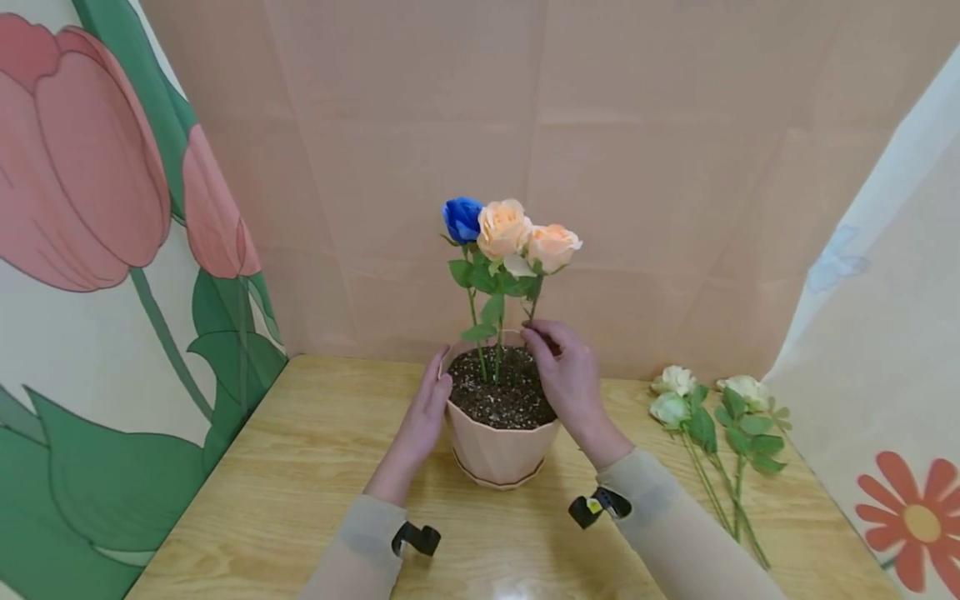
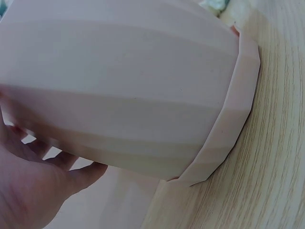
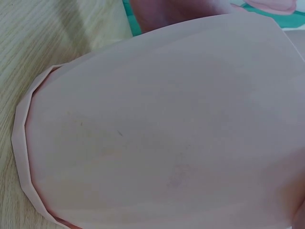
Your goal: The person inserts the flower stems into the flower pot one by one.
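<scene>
Peach petals crown the rightmost rose, whose stem your right hand pinches at the pot's one o'clock edge. From that hand the bloom lies just shy of twelve o'clock; its long axis runs near upright, tipping toward one. Your right hand is the nearer; its fingers hide the stem's foot, so you cannot tell whether it meets the soil. At nine o'clock your left hand rests, fingers extended, against the pot. Toward eleven stand a paler rose and a blue rose. Cream roses lie at three o'clock on the table.
</scene>
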Available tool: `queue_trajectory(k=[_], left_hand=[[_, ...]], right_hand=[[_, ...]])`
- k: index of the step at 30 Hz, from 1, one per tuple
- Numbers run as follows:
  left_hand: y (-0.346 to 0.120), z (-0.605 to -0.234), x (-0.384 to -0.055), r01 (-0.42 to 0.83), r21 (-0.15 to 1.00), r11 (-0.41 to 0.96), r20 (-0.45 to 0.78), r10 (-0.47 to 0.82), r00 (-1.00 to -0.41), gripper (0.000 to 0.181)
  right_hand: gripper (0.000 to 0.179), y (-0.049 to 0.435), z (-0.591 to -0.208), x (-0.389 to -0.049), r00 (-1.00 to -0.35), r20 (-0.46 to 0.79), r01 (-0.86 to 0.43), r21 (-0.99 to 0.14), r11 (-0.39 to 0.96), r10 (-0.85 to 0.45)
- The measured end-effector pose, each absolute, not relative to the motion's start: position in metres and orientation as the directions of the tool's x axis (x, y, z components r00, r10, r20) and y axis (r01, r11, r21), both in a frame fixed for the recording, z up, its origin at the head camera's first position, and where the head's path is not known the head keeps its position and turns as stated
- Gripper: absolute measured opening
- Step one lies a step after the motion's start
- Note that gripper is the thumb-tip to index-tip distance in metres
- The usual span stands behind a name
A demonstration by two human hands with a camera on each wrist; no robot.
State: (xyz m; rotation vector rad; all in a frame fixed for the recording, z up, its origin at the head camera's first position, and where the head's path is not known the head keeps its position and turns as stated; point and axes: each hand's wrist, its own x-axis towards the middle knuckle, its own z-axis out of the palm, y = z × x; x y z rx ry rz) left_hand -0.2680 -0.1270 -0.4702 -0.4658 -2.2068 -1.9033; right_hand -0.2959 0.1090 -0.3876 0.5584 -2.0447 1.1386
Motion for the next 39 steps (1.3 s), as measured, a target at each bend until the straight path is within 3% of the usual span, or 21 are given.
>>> queue_trajectory(k=[26, 39], left_hand=[[-0.128, -0.469, -0.266, 0.357, 0.924, 0.136, 0.345, 0.101, -0.933, 0.06], [-0.128, -0.469, -0.265, 0.353, 0.924, 0.146, 0.341, 0.099, -0.935, 0.06]], right_hand=[[0.019, 0.112, -0.39, -0.288, -0.693, 0.715, -0.633, -0.667, 0.394, 0.098], [0.026, 0.149, -0.394, -0.268, -0.726, 0.676, -0.568, -0.693, 0.444, 0.126]])
